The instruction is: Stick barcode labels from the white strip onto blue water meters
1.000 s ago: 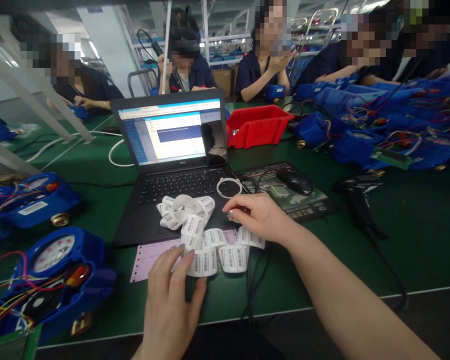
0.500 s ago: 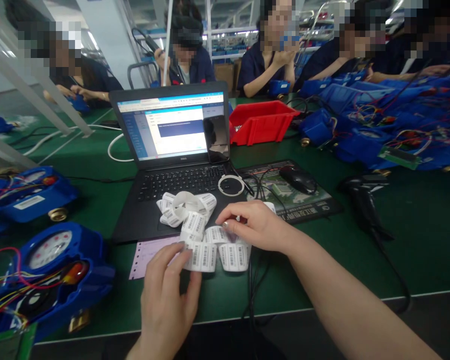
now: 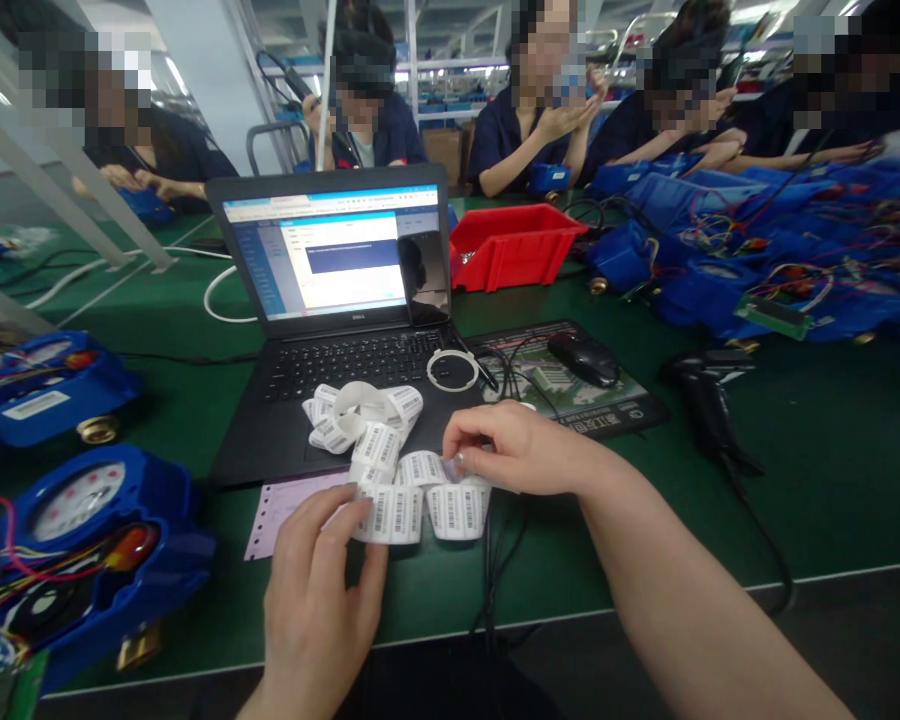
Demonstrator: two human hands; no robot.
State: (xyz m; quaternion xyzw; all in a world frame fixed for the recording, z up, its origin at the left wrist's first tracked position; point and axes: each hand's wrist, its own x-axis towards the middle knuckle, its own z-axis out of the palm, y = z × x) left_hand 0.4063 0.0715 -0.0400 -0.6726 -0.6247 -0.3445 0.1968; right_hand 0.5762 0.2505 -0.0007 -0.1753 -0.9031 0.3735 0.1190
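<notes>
A long strip of white barcode labels (image 3: 391,512) lies looped over the front of the laptop (image 3: 277,425) and the table edge side. My left hand (image 3: 322,580) grips the near end of the strip, fingers on top and thumb below. My right hand (image 3: 525,450) is closed in a pinch at the strip's right part, its thumb and forefinger on a label; the fingertips partly hide what is between them. Under the strip, a pink paper sheet (image 3: 270,515) with punched holes sticks out. A pale ring (image 3: 453,387) rests on the laptop's keyboard side.
Blue meter housings with wires (image 3: 112,540) stand at the left, more in a pile (image 3: 712,270) at the right. A red bin (image 3: 517,250), a mouse (image 3: 583,360) and a barcode scanner (image 3: 709,400) surround the laptop. Co-workers sit across the table.
The view has shifted slightly, moving everything a little left in the picture. My right hand has drawn slightly rightward relative to the strip; my left hand keeps its hold on the labels.
</notes>
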